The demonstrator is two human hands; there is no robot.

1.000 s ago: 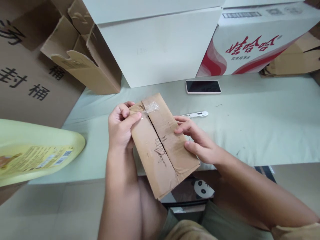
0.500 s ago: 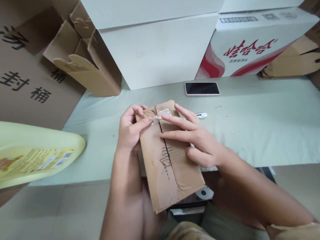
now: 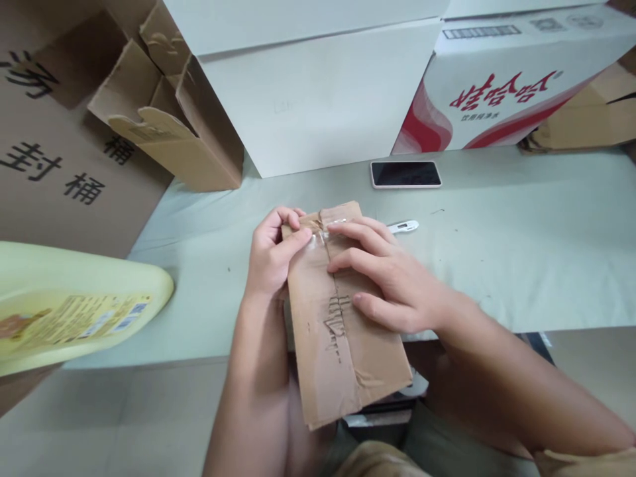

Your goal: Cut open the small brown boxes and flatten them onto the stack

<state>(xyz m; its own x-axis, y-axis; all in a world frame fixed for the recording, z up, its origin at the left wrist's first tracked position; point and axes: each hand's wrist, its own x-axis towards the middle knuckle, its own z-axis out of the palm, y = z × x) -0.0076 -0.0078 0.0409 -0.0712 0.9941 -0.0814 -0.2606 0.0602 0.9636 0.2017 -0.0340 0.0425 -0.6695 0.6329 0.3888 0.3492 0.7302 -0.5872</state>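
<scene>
A flat brown cardboard box [image 3: 322, 351] with handwriting along its middle seam is tilted over the table's front edge. Clear tape [image 3: 332, 225] shines near its far end. My left hand [image 3: 278, 252] grips the far left corner, thumb on top and fingers around the edge. Spread fingers of my right hand [image 3: 392, 278] rest on the upper face, with fingertips close to the seam and the tape. Just beyond that hand lies a white box cutter [image 3: 405, 226], partly hidden by it.
A phone [image 3: 406, 174] lies on the green-covered table [image 3: 497, 265]. White cartons [image 3: 322, 99] line the back. To the left stand an open cardboard box [image 3: 173, 146], a large printed carton [image 3: 50, 172] and a yellow jug [image 3: 89, 305]. Folded cardboard [image 3: 581, 126] sits at the back right.
My right fingers have come down and bent onto the box, and the gap along its seam has narrowed. In the view, the box and both hands sit slightly further right.
</scene>
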